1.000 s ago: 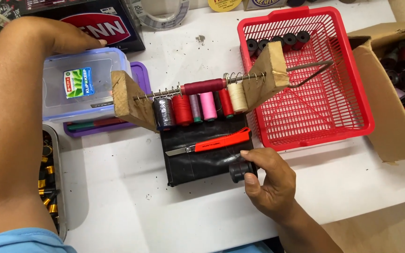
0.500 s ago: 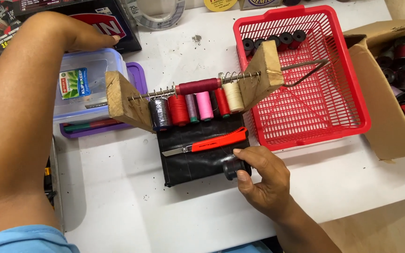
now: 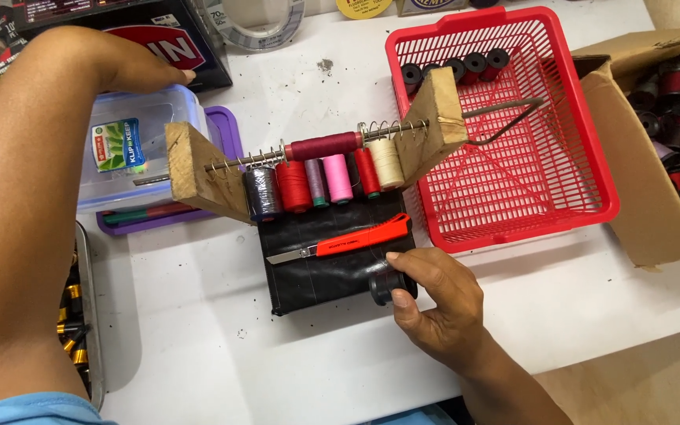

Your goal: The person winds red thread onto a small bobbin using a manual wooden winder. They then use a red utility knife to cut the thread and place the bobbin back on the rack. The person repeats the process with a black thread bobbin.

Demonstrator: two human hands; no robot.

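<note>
right hand (image 3: 434, 303): fingers curled around a small black spool (image 3: 387, 287), gripping it at the near right corner of the black mat (image 3: 316, 271).
left hand (image 3: 139, 67): reaches far forward, fingers lying on the lid of a clear plastic box (image 3: 131, 153); whether it is pressing or gripping cannot be told. forearm fills the left of the view.
black mat: flat on the white table (image 3: 293, 362), in front of the person.
orange utility knife (image 3: 344, 242): lies across the mat, blade out and pointing left, just beyond the spool.
wooden thread rack (image 3: 316, 149): two wooden end blocks joined by a metal rod with springs; a dark red spool sits on the rod, and below it a row of thread spools in dark grey, red, mauve, pink, red and cream.
red plastic basket (image 3: 560, 189): right of the rack, with a few black spools along its far wall.
cardboard box (image 3: 647, 197): far right, holding many dark spools.
purple tray (image 3: 230, 130): under the clear box.
metal tray (image 3: 88, 315): left edge, with small gold and black pieces.
</note>
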